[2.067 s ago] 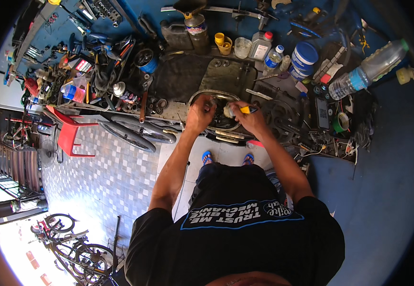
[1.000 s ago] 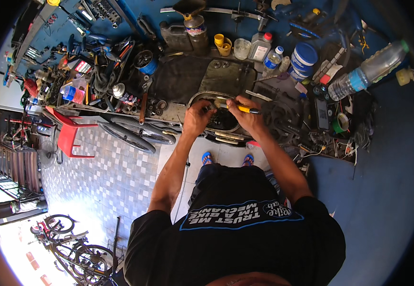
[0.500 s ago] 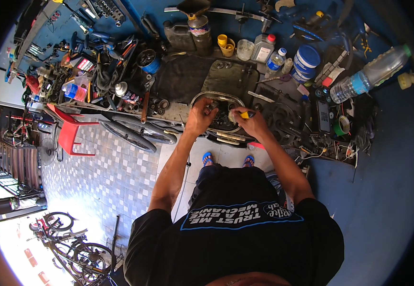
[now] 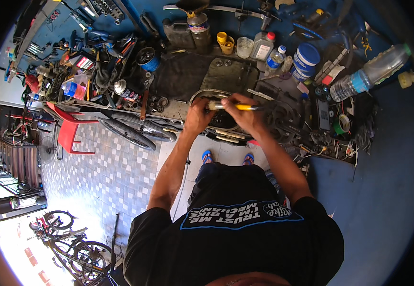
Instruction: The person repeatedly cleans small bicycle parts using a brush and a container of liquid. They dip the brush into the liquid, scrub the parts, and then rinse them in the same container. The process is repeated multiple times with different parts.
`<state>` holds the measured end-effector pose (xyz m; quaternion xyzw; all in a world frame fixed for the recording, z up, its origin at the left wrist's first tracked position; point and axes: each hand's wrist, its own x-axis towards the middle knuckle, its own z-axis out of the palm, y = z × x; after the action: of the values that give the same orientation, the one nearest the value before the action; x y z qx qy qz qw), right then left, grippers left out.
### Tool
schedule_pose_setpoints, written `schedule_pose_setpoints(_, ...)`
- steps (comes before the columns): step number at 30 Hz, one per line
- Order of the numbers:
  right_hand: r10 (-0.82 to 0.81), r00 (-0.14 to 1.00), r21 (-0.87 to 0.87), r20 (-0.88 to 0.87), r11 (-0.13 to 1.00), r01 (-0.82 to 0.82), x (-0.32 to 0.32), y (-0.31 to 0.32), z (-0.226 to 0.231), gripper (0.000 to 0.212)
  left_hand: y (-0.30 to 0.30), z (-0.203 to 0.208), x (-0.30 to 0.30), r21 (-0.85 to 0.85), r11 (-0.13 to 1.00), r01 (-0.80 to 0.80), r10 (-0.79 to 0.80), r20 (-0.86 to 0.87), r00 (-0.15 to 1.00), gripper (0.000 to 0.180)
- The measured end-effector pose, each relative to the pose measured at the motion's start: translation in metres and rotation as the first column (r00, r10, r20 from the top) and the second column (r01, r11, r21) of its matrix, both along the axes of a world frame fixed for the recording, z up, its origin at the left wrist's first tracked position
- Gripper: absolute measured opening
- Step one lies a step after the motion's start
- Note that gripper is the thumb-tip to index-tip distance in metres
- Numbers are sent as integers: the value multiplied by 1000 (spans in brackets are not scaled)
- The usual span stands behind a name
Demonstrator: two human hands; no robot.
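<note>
Pinching brush [image 4: 242, 107] over basin [image 4: 212, 90], right hand [image 4: 248, 118] points bristles [image 4: 213, 105] toward nine o'clock; left hand [image 4: 197, 117] curls fingers, cannot tell on what. Brush likely light, handle [image 4: 252, 107] stiff, maybe oil-slick: hold near bristles.

We see a bicycle repair workshop: bicycle tyres [image 4: 145, 126] beside a grimy workbench [image 4: 174, 110], chainrings [image 4: 278, 115], an adjustable wrench [image 4: 144, 106] and an aerosol can [image 4: 123, 89] on it, sockets [image 4: 107, 9] on the wall, a bicycle [image 4: 91, 257] at lower left.
</note>
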<state>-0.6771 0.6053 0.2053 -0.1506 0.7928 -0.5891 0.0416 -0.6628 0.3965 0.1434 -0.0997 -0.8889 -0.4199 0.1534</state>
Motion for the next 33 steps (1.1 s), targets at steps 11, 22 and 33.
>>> schedule_pose_setpoints(11,-60,994,47,-90,997,65,-1,2,1,48,-1,9,5,25,999,-28,27,51,998,29)
schedule_pose_setpoints(22,-34,988,164,-148,985,59,-5,20,-51,40,3,7,-3,145,989,-29,21,59,998,36)
schedule_pose_setpoints(33,-33,999,233,-21,972,37,3,27,-21,34,-1,13,-2,10,1000,-9,8,84,996,30)
